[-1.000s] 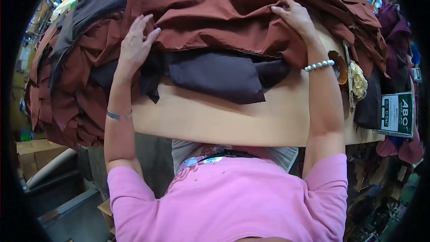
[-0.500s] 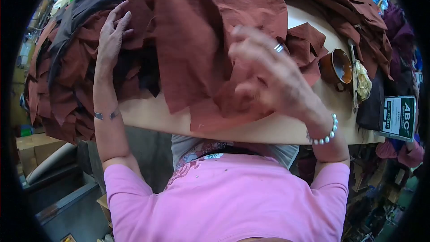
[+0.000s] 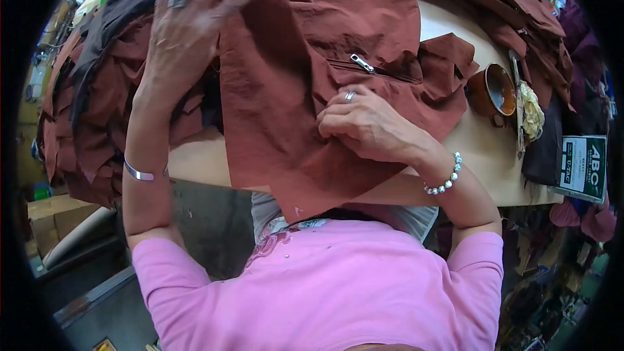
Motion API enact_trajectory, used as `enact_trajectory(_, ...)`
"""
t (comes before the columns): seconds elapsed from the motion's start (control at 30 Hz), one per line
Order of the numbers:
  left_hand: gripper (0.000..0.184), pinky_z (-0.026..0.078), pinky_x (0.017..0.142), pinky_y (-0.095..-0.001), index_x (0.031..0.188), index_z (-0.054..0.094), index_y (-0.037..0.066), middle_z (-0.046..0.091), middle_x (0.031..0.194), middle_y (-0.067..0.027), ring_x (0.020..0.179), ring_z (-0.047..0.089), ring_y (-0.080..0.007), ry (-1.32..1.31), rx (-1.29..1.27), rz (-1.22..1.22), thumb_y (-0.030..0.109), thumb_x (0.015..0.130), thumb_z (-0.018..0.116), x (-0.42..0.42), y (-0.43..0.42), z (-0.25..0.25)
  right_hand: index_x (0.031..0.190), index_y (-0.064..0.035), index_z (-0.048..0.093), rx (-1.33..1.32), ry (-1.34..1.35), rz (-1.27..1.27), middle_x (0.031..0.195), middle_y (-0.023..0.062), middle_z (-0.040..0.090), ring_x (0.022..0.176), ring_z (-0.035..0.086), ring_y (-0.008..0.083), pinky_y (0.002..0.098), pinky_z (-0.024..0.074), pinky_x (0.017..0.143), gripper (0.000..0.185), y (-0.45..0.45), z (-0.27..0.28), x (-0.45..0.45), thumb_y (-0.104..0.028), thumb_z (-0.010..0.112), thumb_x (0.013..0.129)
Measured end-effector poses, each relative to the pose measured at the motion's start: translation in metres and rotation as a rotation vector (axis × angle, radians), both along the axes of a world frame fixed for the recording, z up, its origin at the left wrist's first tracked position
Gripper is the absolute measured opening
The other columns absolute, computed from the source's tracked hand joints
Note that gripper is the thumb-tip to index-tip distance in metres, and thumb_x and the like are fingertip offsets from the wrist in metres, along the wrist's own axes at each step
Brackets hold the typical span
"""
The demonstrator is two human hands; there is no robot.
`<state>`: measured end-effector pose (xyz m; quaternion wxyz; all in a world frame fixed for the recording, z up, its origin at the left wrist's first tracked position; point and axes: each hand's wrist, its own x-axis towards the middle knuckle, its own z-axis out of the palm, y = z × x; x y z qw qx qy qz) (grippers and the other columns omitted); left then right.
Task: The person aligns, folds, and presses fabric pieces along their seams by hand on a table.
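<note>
A rust-brown fabric piece (image 3: 260, 110) lies across the table, its lower corner hanging over the front edge. A zipper with a silver pull (image 3: 362, 63) runs across its upper middle. My right hand (image 3: 364, 120) is closed on the fabric just below the zipper, fingertips curled under and partly hidden. Slightly blurred, my left hand (image 3: 195, 19) is spread at the upper left, over the fabric's left side, holding nothing.
Piled brown cloth (image 3: 117, 110) and dark cloth (image 3: 117, 13) cover the left. At right on the table (image 3: 481, 162) are an amber cup (image 3: 481, 94), a crumpled pale bundle (image 3: 532, 114) and a green-and-white ABC box (image 3: 583, 168). More brown cloth (image 3: 500, 0) lies behind.
The brown fabric has been turned and drawn toward me, exposing the zipper and covering the dark piece. My right hand has moved down and left and closed on it. My left hand has risen, fingers spread.
</note>
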<state>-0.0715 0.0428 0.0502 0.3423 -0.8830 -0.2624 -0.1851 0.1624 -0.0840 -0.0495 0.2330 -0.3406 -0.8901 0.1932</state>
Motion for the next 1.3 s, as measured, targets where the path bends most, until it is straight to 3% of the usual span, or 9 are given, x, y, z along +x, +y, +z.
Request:
enact_trajectory(0.3, 0.046, 0.020, 0.112, -0.0519, 0.117, 0.056, 0.002, 0.043, 0.139, -0.0047, 0.135, 0.031, -0.0235, 0.431, -0.050, 0.016, -0.002, 0.071, 0.054, 0.016, -0.018, 0.014, 0.082, -0.0043, 0.061, -0.165, 0.195, -0.018, 0.084, 0.0112, 0.063, 0.084, 0.060, 0.0308, 0.0393, 0.0466, 0.076, 0.014, -0.005, 0.007, 0.010, -0.002, 0.059, 0.069)
enact_trajectory(0.33, 0.033, 0.024, 0.111, -0.0479, 0.105, 0.058, 0.002, 0.056, 0.124, -0.0105, 0.126, 0.044, -0.0265, 0.391, -0.051, 0.033, 0.007, 0.072, 0.057, 0.011, -0.038, 0.020, 0.084, -0.0042, 0.061, -0.125, 0.199, -0.105, 0.083, 0.0127, 0.063, 0.081, 0.060, 0.0324, 0.0400, 0.0473, 0.074, 0.014, -0.006, 0.011, 0.015, -0.002, 0.059, 0.070)
enact_trajectory(0.43, 0.009, 0.027, 0.108, -0.0516, 0.078, 0.050, 0.001, 0.060, 0.091, -0.0238, 0.097, 0.060, -0.0335, 0.216, -0.429, 0.062, 0.002, 0.070, 0.054, -0.014, -0.102, 0.027, 0.090, -0.0044, 0.060, 0.065, 0.133, -0.434, 0.083, 0.0133, 0.062, 0.083, 0.060, 0.0329, 0.0402, 0.0478, 0.074, 0.015, -0.001, 0.013, 0.035, -0.006, 0.060, 0.076)
enact_trajectory(0.5, 0.008, 0.042, 0.088, -0.0489, 0.075, 0.048, 0.002, 0.053, 0.066, -0.0164, 0.068, 0.058, -0.0360, 0.327, -0.961, 0.067, 0.002, 0.069, 0.053, -0.032, -0.127, 0.021, 0.097, -0.0042, 0.059, 0.179, -0.092, -0.570, 0.091, 0.0131, 0.061, 0.090, 0.058, 0.0317, 0.0389, 0.0477, 0.077, 0.021, 0.005, 0.012, 0.047, -0.009, 0.062, 0.077)
enact_trajectory(0.57, 0.012, 0.046, 0.060, -0.0438, 0.080, 0.049, 0.000, 0.058, 0.071, -0.0176, 0.066, 0.060, -0.0336, 0.409, -1.381, 0.056, 0.010, 0.078, 0.055, -0.041, -0.140, 0.000, 0.102, -0.0045, 0.057, 0.163, -0.172, -0.600, 0.096, 0.0125, 0.059, 0.094, 0.056, 0.0308, 0.0386, 0.0475, 0.079, 0.027, 0.006, 0.008, 0.048, -0.010, 0.063, 0.077)
enact_trajectory(0.7, 0.023, 0.050, 0.064, -0.0348, 0.096, 0.061, 0.002, 0.063, 0.078, -0.0113, 0.069, 0.063, -0.0277, -0.085, -1.736, -0.199, 0.019, 0.083, 0.062, -0.046, -0.119, 0.003, 0.115, -0.0069, 0.053, 0.095, -0.265, -0.650, 0.116, 0.0116, 0.055, 0.106, 0.052, 0.0315, 0.0397, 0.0433, 0.090, 0.039, 0.003, -0.004, 0.041, -0.009, 0.064, 0.078)
enact_trajectory(0.87, 0.031, 0.044, 0.086, -0.0389, 0.114, 0.052, 0.004, 0.056, 0.107, -0.0163, 0.100, 0.055, -0.0337, -0.235, -0.764, 0.095, 0.012, 0.085, 0.059, -0.036, -0.042, -0.054, 0.116, -0.0073, 0.054, 0.060, -0.308, -0.684, 0.119, 0.0109, 0.054, 0.110, 0.050, 0.0318, 0.0393, 0.0426, 0.093, 0.040, 0.003, 0.005, 0.052, -0.009, 0.064, 0.078)
enact_trajectory(1.03, 0.040, 0.044, 0.086, -0.0419, 0.121, 0.048, 0.008, 0.055, 0.104, -0.0157, 0.099, 0.055, -0.0343, -0.118, -0.693, 0.280, 0.012, 0.083, 0.061, -0.027, -0.009, -0.088, 0.122, -0.0084, 0.050, -0.043, -0.429, -0.757, 0.127, 0.0104, 0.050, 0.111, 0.051, 0.0331, 0.0416, 0.0450, 0.091, 0.047, 0.000, 0.008, 0.050, -0.014, 0.064, 0.078)
enact_trajectory(1.3, 0.023, 0.043, 0.082, -0.0432, 0.097, 0.050, 0.004, 0.054, 0.093, -0.0148, 0.089, 0.054, -0.0344, 0.060, -0.602, 0.137, 0.008, 0.076, 0.057, -0.027, 0.009, -0.080, 0.098, -0.0080, 0.054, 0.198, -0.332, -0.682, 0.086, 0.0101, 0.060, 0.082, 0.060, 0.0269, 0.0395, 0.0454, 0.073, 0.026, 0.006, -0.006, 0.051, -0.008, 0.060, 0.072)
